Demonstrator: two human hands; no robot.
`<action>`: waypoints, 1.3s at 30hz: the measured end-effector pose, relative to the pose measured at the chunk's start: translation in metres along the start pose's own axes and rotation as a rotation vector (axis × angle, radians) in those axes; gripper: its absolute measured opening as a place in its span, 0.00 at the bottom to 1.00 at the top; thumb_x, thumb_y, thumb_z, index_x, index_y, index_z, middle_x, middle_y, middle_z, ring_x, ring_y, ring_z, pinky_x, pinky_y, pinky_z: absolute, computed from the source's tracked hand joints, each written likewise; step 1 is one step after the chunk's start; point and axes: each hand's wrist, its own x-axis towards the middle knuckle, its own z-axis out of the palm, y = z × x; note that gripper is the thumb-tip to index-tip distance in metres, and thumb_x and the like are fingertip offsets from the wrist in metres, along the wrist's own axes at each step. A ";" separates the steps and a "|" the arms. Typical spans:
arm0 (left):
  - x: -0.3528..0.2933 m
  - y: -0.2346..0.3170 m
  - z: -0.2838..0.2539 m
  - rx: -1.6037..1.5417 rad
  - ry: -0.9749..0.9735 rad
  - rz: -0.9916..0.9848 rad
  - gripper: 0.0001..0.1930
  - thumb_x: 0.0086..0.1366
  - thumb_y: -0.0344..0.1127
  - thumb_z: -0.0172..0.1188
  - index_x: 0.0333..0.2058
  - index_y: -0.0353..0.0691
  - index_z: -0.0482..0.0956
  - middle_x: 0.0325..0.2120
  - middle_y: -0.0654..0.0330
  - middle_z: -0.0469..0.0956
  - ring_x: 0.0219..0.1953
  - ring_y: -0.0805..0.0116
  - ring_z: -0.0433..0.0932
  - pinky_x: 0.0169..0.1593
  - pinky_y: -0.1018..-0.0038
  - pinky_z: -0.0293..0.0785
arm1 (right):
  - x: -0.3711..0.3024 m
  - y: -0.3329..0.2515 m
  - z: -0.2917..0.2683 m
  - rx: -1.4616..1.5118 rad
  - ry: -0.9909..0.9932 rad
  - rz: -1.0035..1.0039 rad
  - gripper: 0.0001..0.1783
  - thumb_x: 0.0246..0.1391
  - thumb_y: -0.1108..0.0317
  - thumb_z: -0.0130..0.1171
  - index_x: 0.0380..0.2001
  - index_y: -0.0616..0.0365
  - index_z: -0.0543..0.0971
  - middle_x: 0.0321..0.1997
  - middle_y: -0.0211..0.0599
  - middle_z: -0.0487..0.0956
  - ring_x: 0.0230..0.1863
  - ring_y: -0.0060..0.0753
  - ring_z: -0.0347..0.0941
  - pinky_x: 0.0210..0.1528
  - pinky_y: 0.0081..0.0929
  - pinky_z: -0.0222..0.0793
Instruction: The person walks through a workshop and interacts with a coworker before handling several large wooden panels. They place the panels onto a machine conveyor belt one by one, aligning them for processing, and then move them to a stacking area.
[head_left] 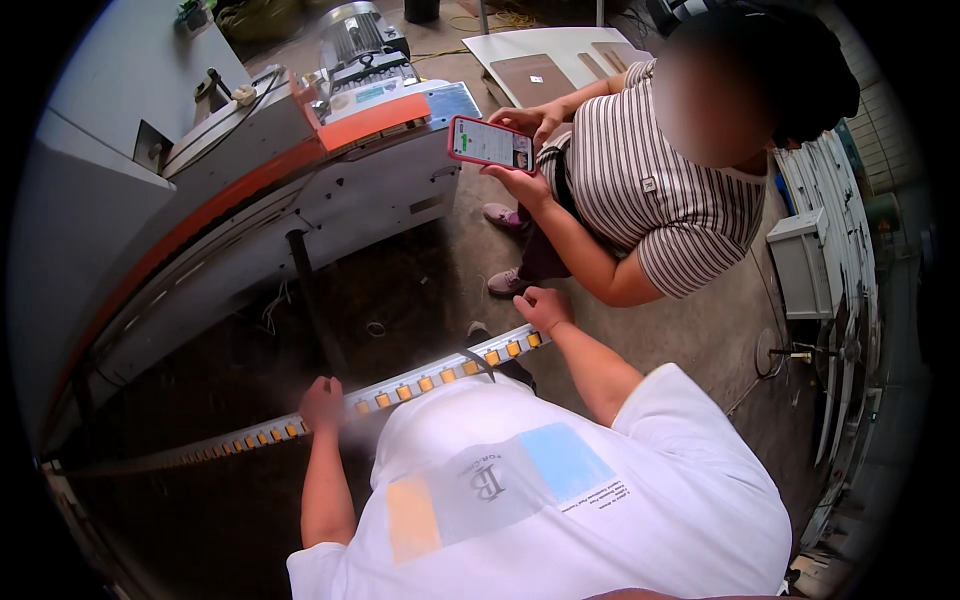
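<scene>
A long, narrow pale metal rail (408,388) with a row of yellow-orange blocks along it runs slantwise across in front of my white shirt. My left hand (322,404), a little blurred, is closed in a fist around the middle part of the rail. At the rail's right end my right hand (545,311) is closed with curled fingers at its far edge; the grip's underside is hidden. A thin dark strap (480,363) crosses the rail left of my right hand. The rail's far left part shrinks away into shadow.
A large white machine (380,210) with an orange edge (375,122) and a motor (352,38) stands ahead to the left. Close on my right, a person in a striped top (650,190) holds a red-cased phone (491,144). A grey box (803,265) and long pale strips stand at the right.
</scene>
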 end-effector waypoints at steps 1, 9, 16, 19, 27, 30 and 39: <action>0.000 0.000 0.000 -0.001 0.002 0.001 0.16 0.66 0.50 0.57 0.35 0.44 0.84 0.34 0.55 0.86 0.40 0.49 0.84 0.46 0.58 0.78 | 0.000 0.000 0.000 -0.004 -0.010 0.003 0.19 0.54 0.44 0.63 0.30 0.48 0.85 0.30 0.37 0.85 0.35 0.46 0.83 0.39 0.40 0.77; 0.000 0.002 -0.001 -0.006 0.012 -0.006 0.16 0.66 0.49 0.58 0.34 0.43 0.85 0.33 0.55 0.86 0.39 0.49 0.84 0.46 0.58 0.78 | -0.001 -0.001 -0.001 -0.018 -0.028 0.005 0.19 0.53 0.43 0.64 0.28 0.48 0.85 0.30 0.35 0.85 0.35 0.44 0.83 0.39 0.39 0.77; 0.016 -0.021 0.019 0.184 -0.031 0.033 0.16 0.67 0.49 0.55 0.39 0.46 0.85 0.39 0.52 0.86 0.44 0.48 0.84 0.50 0.56 0.79 | 0.006 0.000 0.001 -0.025 -0.050 0.018 0.20 0.53 0.43 0.64 0.27 0.48 0.84 0.29 0.35 0.85 0.34 0.43 0.83 0.40 0.38 0.77; 0.003 -0.009 0.007 0.040 -0.033 -0.039 0.18 0.63 0.50 0.58 0.44 0.49 0.87 0.39 0.47 0.85 0.45 0.43 0.83 0.52 0.53 0.78 | -0.005 0.009 0.002 -0.037 -0.051 -0.018 0.20 0.53 0.43 0.64 0.27 0.47 0.84 0.28 0.35 0.85 0.35 0.43 0.83 0.40 0.38 0.77; 0.013 -0.002 0.011 0.021 -0.006 -0.025 0.18 0.63 0.47 0.58 0.44 0.43 0.83 0.37 0.43 0.84 0.43 0.38 0.82 0.49 0.48 0.77 | 0.001 0.004 0.003 -0.001 -0.006 -0.011 0.17 0.51 0.46 0.66 0.25 0.48 0.84 0.27 0.36 0.84 0.33 0.45 0.83 0.37 0.40 0.77; 0.008 -0.002 0.006 0.037 0.057 -0.028 0.20 0.64 0.47 0.57 0.50 0.43 0.79 0.39 0.41 0.84 0.44 0.36 0.82 0.50 0.47 0.76 | -0.002 0.001 0.003 0.045 0.009 -0.013 0.17 0.51 0.47 0.67 0.25 0.48 0.84 0.26 0.36 0.84 0.32 0.45 0.82 0.36 0.40 0.77; 0.021 -0.018 0.018 0.152 -0.059 0.056 0.19 0.70 0.52 0.50 0.44 0.46 0.83 0.42 0.52 0.85 0.46 0.47 0.83 0.51 0.56 0.78 | 0.003 -0.001 0.000 0.033 0.023 -0.012 0.18 0.51 0.46 0.67 0.24 0.49 0.83 0.25 0.36 0.84 0.31 0.44 0.83 0.35 0.40 0.77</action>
